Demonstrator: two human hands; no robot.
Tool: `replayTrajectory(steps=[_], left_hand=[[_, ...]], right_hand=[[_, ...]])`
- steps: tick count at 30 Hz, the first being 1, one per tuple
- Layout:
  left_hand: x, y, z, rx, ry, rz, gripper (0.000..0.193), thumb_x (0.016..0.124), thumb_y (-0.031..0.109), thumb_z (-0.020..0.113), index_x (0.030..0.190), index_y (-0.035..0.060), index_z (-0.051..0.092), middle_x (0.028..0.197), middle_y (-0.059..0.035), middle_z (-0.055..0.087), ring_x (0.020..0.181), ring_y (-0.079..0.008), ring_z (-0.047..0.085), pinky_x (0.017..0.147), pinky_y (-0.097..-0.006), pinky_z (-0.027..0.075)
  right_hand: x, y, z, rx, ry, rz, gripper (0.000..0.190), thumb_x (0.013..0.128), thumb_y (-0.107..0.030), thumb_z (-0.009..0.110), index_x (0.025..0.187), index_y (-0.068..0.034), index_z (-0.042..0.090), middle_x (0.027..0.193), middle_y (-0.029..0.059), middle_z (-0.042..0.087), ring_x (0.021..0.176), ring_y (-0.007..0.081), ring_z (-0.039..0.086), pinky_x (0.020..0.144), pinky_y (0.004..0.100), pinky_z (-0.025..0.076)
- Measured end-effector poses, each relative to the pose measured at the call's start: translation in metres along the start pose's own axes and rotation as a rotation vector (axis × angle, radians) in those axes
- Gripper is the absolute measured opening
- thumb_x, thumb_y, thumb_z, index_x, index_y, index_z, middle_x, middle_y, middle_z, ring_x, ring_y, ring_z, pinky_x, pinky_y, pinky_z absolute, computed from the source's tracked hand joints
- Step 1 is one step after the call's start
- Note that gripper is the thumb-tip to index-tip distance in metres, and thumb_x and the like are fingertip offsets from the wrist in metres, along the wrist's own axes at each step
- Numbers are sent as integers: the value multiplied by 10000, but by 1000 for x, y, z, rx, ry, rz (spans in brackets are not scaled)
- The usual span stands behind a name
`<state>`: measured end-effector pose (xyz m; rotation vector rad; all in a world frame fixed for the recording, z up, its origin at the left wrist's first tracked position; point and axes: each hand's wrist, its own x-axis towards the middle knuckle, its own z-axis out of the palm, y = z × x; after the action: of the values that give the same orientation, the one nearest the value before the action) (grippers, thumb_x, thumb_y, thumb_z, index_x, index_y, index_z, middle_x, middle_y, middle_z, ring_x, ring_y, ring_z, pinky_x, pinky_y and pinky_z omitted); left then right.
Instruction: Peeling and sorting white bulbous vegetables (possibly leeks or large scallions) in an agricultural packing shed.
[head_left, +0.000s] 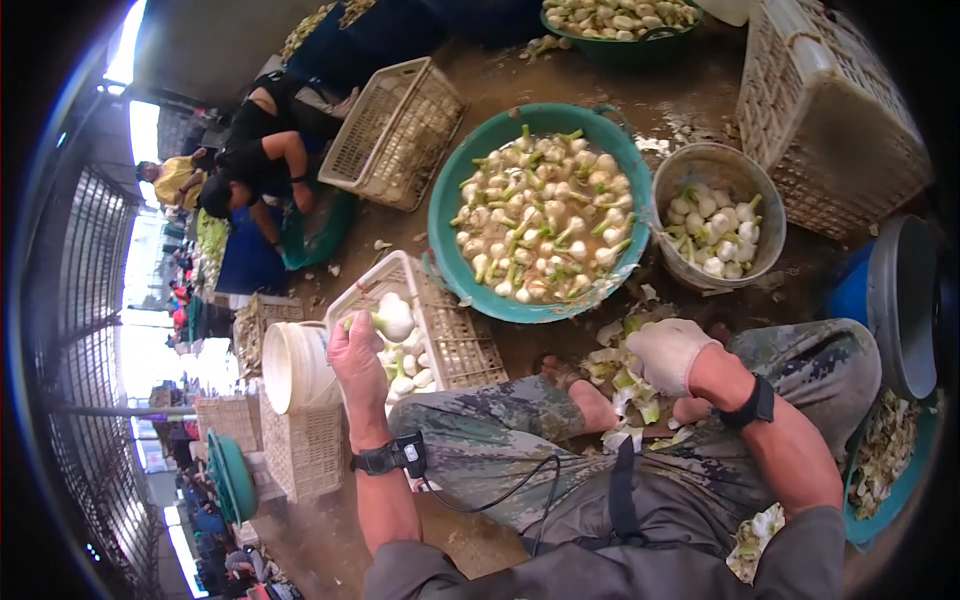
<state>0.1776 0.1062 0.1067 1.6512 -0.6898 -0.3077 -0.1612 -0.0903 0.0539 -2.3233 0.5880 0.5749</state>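
My bare left hand (356, 367) holds a white garlic bulb (395, 316) by its green stem. The bulb is above a plastic crate (461, 330) of clean white bulbs (405, 379). My right hand (671, 356), in a pale knit glove, is curled over leafy peelings (637, 397) between my feet; its fingertips are hidden, so I cannot tell whether it grips anything. Ahead of me, a teal tub (444, 202) contains many stemmed bulbs in murky water. To its right a whitish bucket (720, 163) is partly filled with white bulbs.
A tall crate (847, 142) and a blue-grey bucket (892, 307) stand at right. A teal basin of peelings (889, 457) lies beside my right knee. At left are a white bucket (289, 367) and stacked crates (300, 450). A person in black (255, 142) bends over another tub.
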Motion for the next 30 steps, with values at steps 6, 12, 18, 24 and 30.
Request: replayTrajectory(steps=[6, 12, 18, 24, 30], left_hand=[[-22, 5, 25, -132, -139, -47, 181, 943, 147, 636, 1048, 1, 621, 811, -5, 589, 672, -61, 511, 615, -191, 430], [-61, 4, 85, -158, -368, -9, 249, 911, 147, 680, 1096, -12, 631, 916, -38, 630, 738, -93, 573, 696, -226, 474], [-84, 12, 133, 187, -547, 289, 187, 854, 81, 708, 1020, 10, 660, 956, -123, 643, 876, -220, 618, 771, -310, 495], [-91, 6, 136, 227, -606, 372, 194, 837, 70, 716, 1007, -2, 656, 930, -138, 649, 861, -259, 623, 768, -324, 497], [-83, 12, 98, 327, -496, 244, 173, 860, 80, 682, 1011, 1, 652, 945, -130, 649, 852, -238, 624, 748, -326, 497]], right_hand=[[4, 0, 7, 69, 271, -80, 113, 789, -117, 603, 880, -72, 651, 931, 164, 662, 915, 352, 641, 785, 434, 506], [17, -26, 8, 654, 605, -209, 184, 863, -194, 624, 958, -41, 660, 880, 203, 648, 854, 367, 639, 744, 414, 502], [19, -29, 12, 643, 686, -158, 215, 882, -228, 595, 870, -14, 607, 849, 227, 618, 829, 411, 608, 723, 444, 486], [22, -11, 25, 511, 627, -165, 95, 821, -115, 553, 832, -34, 599, 814, 210, 610, 816, 413, 607, 696, 459, 478], [10, -16, 12, 450, 449, -26, 71, 785, -84, 566, 817, -43, 615, 831, 176, 642, 830, 388, 631, 707, 461, 490]])
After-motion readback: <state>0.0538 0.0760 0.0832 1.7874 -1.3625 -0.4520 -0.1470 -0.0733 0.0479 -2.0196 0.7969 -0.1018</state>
